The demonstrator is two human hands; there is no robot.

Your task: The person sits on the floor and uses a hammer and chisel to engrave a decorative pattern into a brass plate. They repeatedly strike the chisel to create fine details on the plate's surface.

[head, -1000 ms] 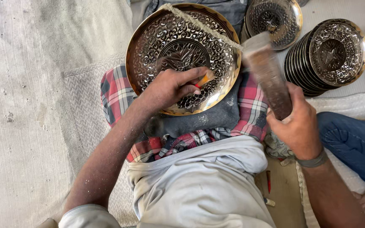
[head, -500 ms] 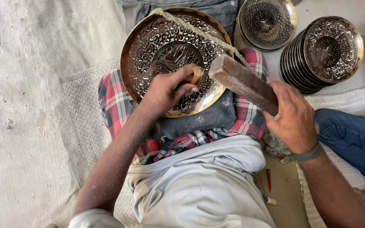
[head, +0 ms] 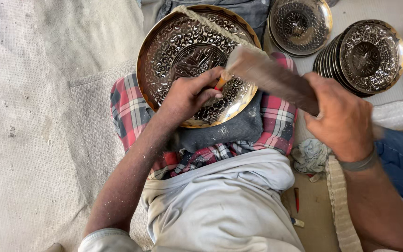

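A large round brass plate (head: 173, 46) with an engraved pattern rests on a dark pad over a red checked cloth (head: 127, 112) on my lap. My left hand (head: 190, 95) presses on the plate's lower right part and grips a small chisel (head: 222, 80) with an orange tip. My right hand (head: 343, 119) grips a wooden mallet (head: 271, 74), whose blurred head is right at the top of the chisel. A rope (head: 211, 25) runs across the plate's upper right edge.
A stack of engraved metal plates (head: 364, 56) stands at the upper right, with one more engraved plate (head: 299, 23) beside it. A crumpled rag (head: 311, 156) and small red tools (head: 297, 199) lie on the floor by my right side. Grey woven matting (head: 33, 116) covers the left.
The mallet swung down and left from a raised position onto the chisel's top. My left hand stayed on the plate with the chisel.
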